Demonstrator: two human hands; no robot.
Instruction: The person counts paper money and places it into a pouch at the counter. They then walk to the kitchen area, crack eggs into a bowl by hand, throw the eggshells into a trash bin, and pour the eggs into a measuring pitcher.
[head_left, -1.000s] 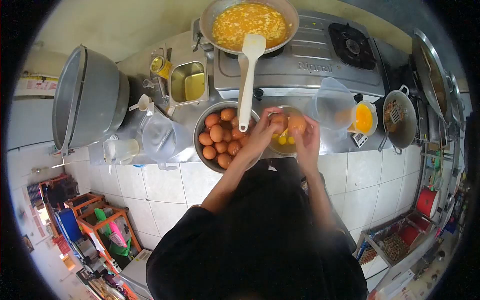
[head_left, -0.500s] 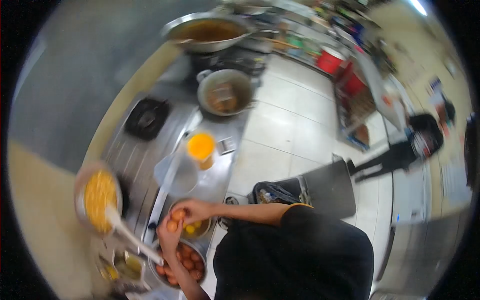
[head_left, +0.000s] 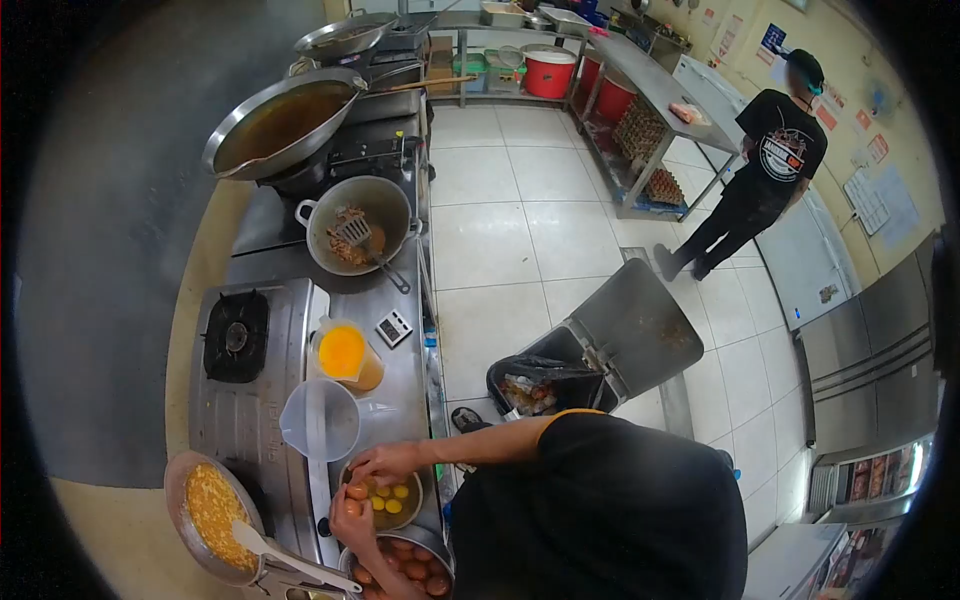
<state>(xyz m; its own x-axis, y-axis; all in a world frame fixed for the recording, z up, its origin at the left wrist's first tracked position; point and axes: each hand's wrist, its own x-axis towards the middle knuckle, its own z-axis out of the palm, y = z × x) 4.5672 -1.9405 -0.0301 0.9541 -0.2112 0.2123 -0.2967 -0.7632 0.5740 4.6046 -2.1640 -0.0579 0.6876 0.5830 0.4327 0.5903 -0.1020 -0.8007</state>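
My left hand [head_left: 355, 527] is closed around a brown egg [head_left: 352, 507] at the bottom left. My right hand [head_left: 388, 460] has its fingertips pinched at a second egg [head_left: 357, 491], which touches the first. Both hands are over the near edge of a metal bowl [head_left: 415, 508] holding several yolks [head_left: 392, 505] in clear egg white. Just below, partly hidden by my left forearm, a metal pot [head_left: 447, 555] contains several brown eggs [head_left: 415, 570]. Whether either held shell is cracked cannot be made out.
A clear jug [head_left: 320, 420] and a jug of beaten egg [head_left: 343, 352] stand beside the stove [head_left: 265, 420]. At lower left, a pan [head_left: 180, 505] of yellow food holds a white spatula [head_left: 290, 562]. An open bin [head_left: 545, 370] is behind; a co-worker [head_left: 780, 150] stands farther off.
My view has swung and steadied, so the counter now appears sharper and shifted. The two eggs stay together between my hands, over the bowl's edge. The co-worker appears higher and more to the left.
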